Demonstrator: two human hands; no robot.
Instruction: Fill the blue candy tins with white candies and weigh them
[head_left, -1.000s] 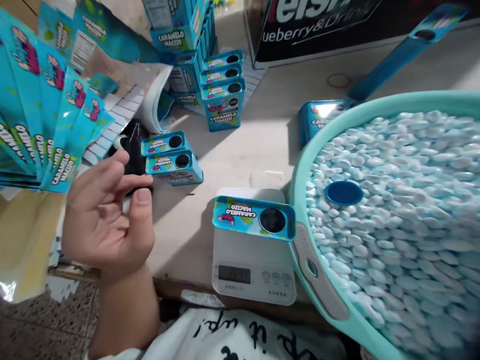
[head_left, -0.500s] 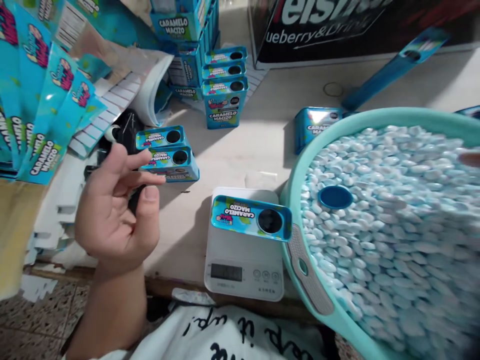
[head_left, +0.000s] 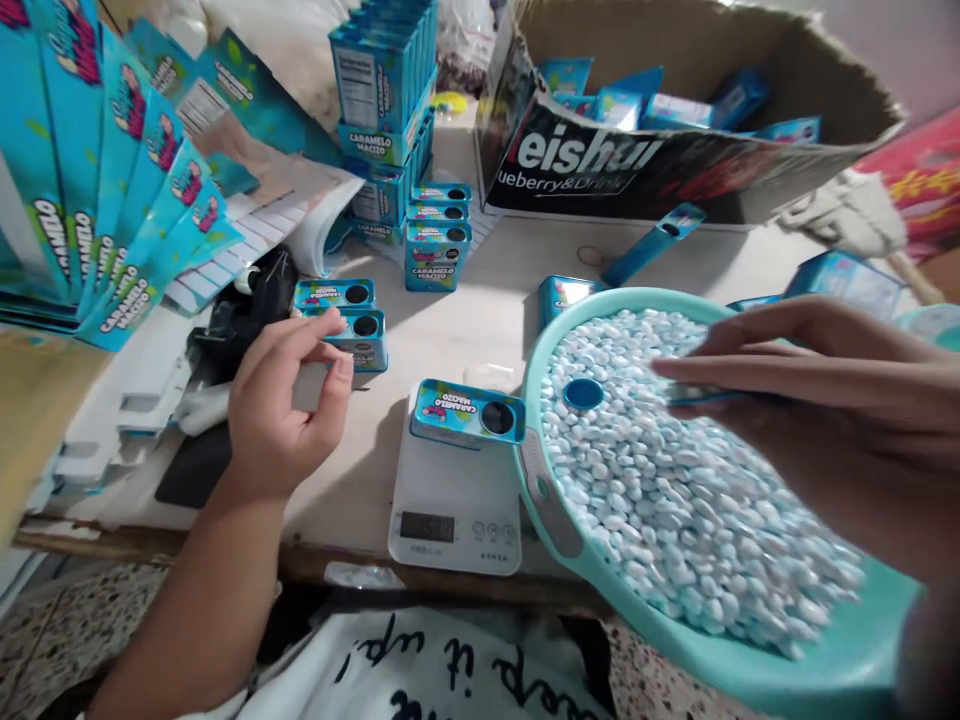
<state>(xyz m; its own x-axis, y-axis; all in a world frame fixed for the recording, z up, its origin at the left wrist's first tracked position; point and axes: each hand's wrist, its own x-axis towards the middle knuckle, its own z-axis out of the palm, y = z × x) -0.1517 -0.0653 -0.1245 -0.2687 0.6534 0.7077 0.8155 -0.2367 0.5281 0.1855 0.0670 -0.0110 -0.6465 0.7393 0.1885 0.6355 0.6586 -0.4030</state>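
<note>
My left hand [head_left: 289,410] hovers in front of two blue candy tins [head_left: 365,348], its fingers bent and the thumb apart, with nothing in it. Over the turquoise basin [head_left: 541,525] of pale blue and white candies [head_left: 697,520], my right hand [head_left: 817,410] is closed on a small, flat, blue-edged thing [head_left: 701,396], mostly hidden by the fingers. A blue candy tin [head_left: 466,412] with a round dark opening lies on the white kitchen scale [head_left: 457,500], close to the basin's rim. A small blue round cup [head_left: 583,393] is sunk among the candies.
Several tins [head_left: 435,255] and stacked display boxes [head_left: 382,90] stand at the back. A cardboard box [head_left: 570,150] holds more blue packages. Behind the basin are a tin [head_left: 566,296] and a leaning long blue piece [head_left: 652,245]. Printed blue cards [head_left: 127,200] fan out at left.
My right hand has come into fuller view over the basin, closed on the small flat thing. My left hand stays near the two tins. The view has shifted, showing the box's contents.
</note>
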